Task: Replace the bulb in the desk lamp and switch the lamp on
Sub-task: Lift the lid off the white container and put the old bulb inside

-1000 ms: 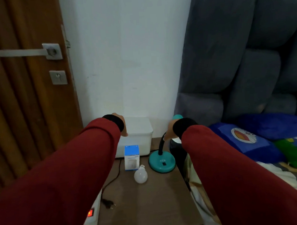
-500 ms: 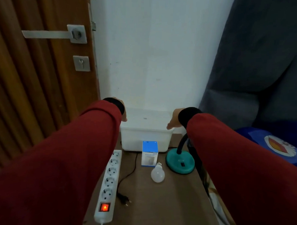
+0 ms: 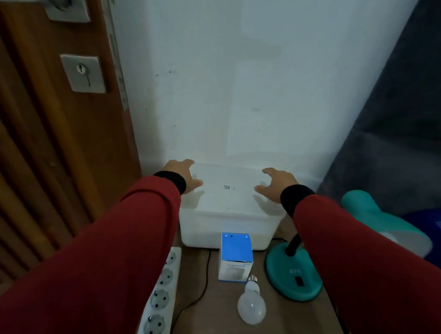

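Note:
A teal desk lamp stands at the right of the brown table; its round base [image 3: 293,277] carries a black switch, and its shade [image 3: 376,220] leans right behind my right sleeve. A loose white bulb [image 3: 251,307] lies on the table in front of a blue-and-white bulb box [image 3: 235,257]. My left hand [image 3: 183,174] rests, fingers spread, on the left end of a white lidded container [image 3: 229,217]. Over the lid's right end, my right hand [image 3: 275,183] is spread. Neither hand holds anything.
A white power strip [image 3: 162,298] runs along the table's left side, with a black cord [image 3: 204,281] beside it. A wooden door [image 3: 48,136] with a lock plate stands at the left, a white wall behind, and a grey headboard [image 3: 401,108] at the right.
The view has dropped and moved closer to the table. Both hands have come onto the white container's lid, the right hand moving away from the lamp.

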Motion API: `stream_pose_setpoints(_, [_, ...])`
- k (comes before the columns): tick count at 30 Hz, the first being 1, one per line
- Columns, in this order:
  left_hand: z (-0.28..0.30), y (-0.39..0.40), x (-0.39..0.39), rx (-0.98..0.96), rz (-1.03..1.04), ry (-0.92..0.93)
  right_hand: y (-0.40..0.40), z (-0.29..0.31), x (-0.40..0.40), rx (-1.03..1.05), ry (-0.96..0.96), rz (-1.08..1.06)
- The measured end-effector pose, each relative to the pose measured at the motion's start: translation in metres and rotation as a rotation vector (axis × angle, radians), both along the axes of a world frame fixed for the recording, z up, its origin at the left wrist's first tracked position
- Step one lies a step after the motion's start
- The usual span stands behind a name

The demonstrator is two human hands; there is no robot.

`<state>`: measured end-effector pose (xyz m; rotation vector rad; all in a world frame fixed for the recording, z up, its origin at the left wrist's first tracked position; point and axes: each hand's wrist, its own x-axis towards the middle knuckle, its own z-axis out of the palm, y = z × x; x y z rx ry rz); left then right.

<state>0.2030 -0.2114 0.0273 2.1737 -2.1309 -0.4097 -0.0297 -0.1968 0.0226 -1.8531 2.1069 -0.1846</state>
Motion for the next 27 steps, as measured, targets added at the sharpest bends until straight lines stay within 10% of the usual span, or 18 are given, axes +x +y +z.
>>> stream_pose_setpoints(8, [-0.065,-0.022,0.007,0.032,-0.052,0.272,-0.015,-0.05,-0.022,-0.065,-0.345,-0.124])
stream_pose_setpoints(27, [-0.045,-0.02,0.006,-0.117,0.023,0.487,-0.024,-0.029,-0.024,-0.045,-0.248,-0.061])
